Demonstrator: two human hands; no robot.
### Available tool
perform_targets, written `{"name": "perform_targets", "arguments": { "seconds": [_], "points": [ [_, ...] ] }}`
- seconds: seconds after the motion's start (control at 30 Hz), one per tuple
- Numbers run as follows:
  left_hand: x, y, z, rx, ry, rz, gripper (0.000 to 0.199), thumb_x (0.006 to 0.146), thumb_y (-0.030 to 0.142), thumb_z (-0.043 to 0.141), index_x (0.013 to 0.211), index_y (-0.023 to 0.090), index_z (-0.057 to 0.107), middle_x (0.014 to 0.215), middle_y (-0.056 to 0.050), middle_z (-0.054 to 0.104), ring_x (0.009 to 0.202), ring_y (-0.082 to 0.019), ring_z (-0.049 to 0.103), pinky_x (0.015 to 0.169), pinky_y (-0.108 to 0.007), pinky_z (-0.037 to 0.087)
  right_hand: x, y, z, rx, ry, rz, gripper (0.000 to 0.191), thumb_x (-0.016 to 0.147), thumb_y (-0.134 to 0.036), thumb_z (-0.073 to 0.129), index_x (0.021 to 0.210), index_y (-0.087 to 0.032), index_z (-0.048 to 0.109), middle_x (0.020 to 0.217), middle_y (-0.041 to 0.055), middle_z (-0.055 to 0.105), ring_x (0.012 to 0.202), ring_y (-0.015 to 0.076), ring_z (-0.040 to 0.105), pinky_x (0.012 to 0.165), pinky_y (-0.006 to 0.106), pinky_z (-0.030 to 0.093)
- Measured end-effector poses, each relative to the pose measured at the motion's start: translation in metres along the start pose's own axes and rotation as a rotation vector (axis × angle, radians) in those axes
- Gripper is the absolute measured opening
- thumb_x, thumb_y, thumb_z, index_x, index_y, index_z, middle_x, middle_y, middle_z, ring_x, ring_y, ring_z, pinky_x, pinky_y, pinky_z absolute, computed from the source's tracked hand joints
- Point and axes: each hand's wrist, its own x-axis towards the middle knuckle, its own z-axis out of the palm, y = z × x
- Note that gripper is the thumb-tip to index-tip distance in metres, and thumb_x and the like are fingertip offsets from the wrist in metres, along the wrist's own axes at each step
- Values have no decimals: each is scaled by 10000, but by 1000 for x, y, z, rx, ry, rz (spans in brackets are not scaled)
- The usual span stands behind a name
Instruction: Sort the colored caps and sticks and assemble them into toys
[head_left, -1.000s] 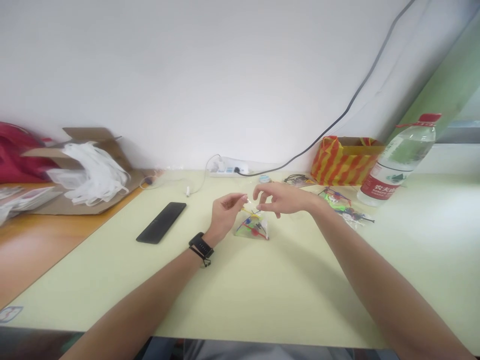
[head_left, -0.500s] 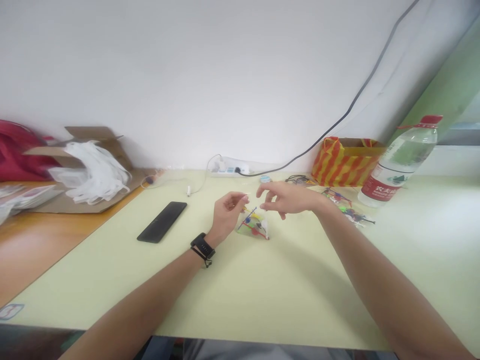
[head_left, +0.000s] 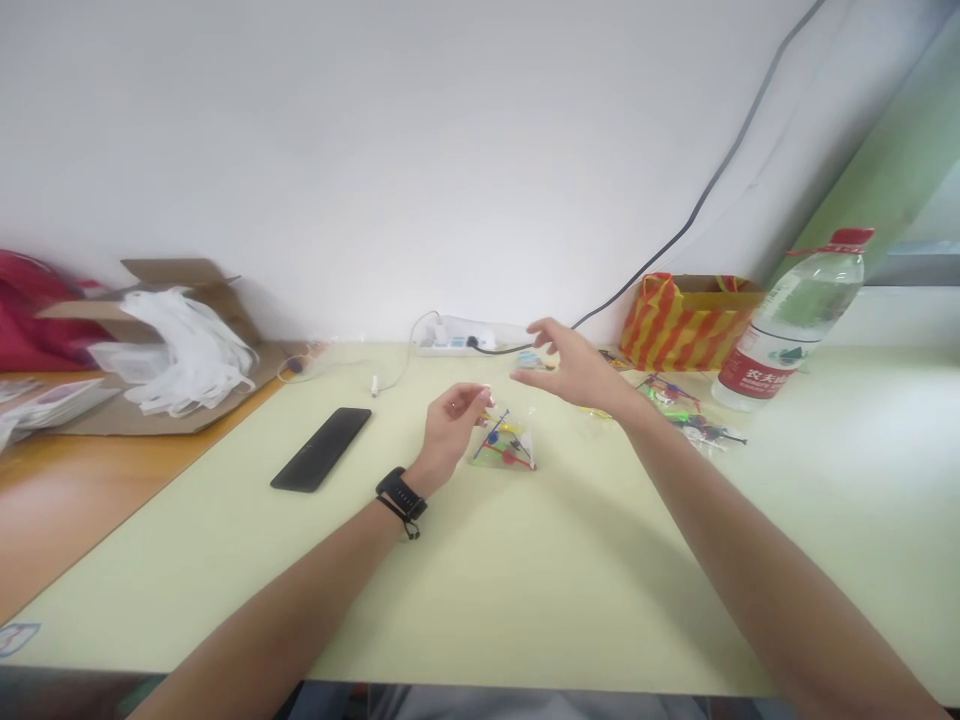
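Observation:
My left hand, with a black watch on its wrist, pinches the upper edge of a small clear plastic bag. Blue, red, yellow, white and green plastic pieces show through the bag, which stands on the table with its top pulled up. Behind and to the right of it, my right hand hovers with thumb and fingers apart, holding nothing. A small light-blue item lies just beyond its fingertips, partly covered by them.
More bags of coloured pieces lie right of my right forearm. Near them stand a water bottle and a striped bag. A black phone, a power strip and a box with white straps lie left and behind.
My right hand has moved up and away from the plastic bag, toward the wall, its fingers spreading wider. My left hand keeps its pinch in nearly the same place.

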Motion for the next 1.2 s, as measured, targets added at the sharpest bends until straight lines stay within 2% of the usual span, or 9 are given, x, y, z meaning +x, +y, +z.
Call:
{"name": "perform_targets", "arguments": {
  "seconds": [0.13, 0.2, 0.3, 0.47, 0.63, 0.8, 1.03, 1.1, 1.2],
  "points": [
    [0, 2, -4, -1, -101, -94, 424, 815, 493, 812, 1084, 173, 741, 965, -75, 746, 844, -167, 672, 759, -295, 558, 1, 11, 12, 193, -308, 78, 242, 832, -385, 770, 947, -178, 723, 893, 71, 756, 782, 200, 684, 677, 295, 504],
    [0, 2, -7, 18, -225, -149, 428, 829, 499, 799, 1097, 168, 757, 1013, -88, 750, 870, -177, 676, 782, -305, 555, 2, 13, 12, 250, -366, 86, 175, 857, -345, 733, 841, -171, 726, 782, 56, 746, 709, 184, 678, 627, 279, 490],
    [-1, 1, -10, 75, -402, -207, 393, 844, 504, 787, 1020, 152, 789, 1007, -102, 768, 822, -168, 673, 742, -286, 523, 0, 15, 8, 281, -283, 103, 167, 838, -331, 747, 817, -165, 730, 758, 56, 742, 685, 178, 668, 608, 278, 481],
    [-7, 7, -11, 92, -499, -246, 356, 767, 480, 860, 849, 146, 773, 912, -107, 784, 766, -172, 683, 714, -290, 512, -24, 25, -1, 430, -147, 220, 273, 785, -427, 806, 832, -164, 751, 757, 58, 734, 678, 175, 647, 645, 306, 507],
    [-16, 23, -7, 194, -835, -288, 375, 762, 496, 857, 866, 143, 785, 918, -111, 785, 857, -225, 720, 785, -325, 545, -69, 32, -7, 615, -157, 379, 392, 761, -517, 830, 939, -173, 770, 821, 68, 737, 753, 188, 650, 701, 328, 523],
    [-25, 23, 7, 181, -740, -276, 393, 823, 511, 802, 1004, 163, 789, 1018, -111, 787, 920, -223, 724, 838, -326, 548, -94, 30, -4, 714, -159, 416, 424, 765, -480, 841, 1066, -195, 751, 857, 49, 723, 796, 188, 658, 777, 355, 529],
    [-28, 17, 15, 76, -604, -201, 310, 779, 427, 856, 947, 170, 808, 916, -113, 793, 849, -231, 732, 770, -336, 560, -102, 37, 13, 821, -135, 406, 552, 793, -455, 827, 1270, -242, 646, 963, 39, 697, 900, 205, 653, 826, 370, 526],
    [-23, 18, 13, 63, -502, -130, 296, 782, 413, 854, 949, 173, 808, 910, -101, 786, 798, -198, 707, 720, -305, 545, -105, 41, 17, 833, -162, 417, 525, 793, -448, 830, 1242, -227, 669, 892, 20, 670, 816, 183, 629, 779, 351, 514],
    [-17, 17, 10, 59, -407, -114, 304, 776, 405, 859, 963, 170, 810, 909, -90, 777, 747, -164, 665, 674, -280, 522, -106, 44, 20, 819, -174, 396, 331, 798, -440, 831, 997, -193, 739, 751, -8, 619, 662, 136, 534, 685, 314, 465]
  ]
}}
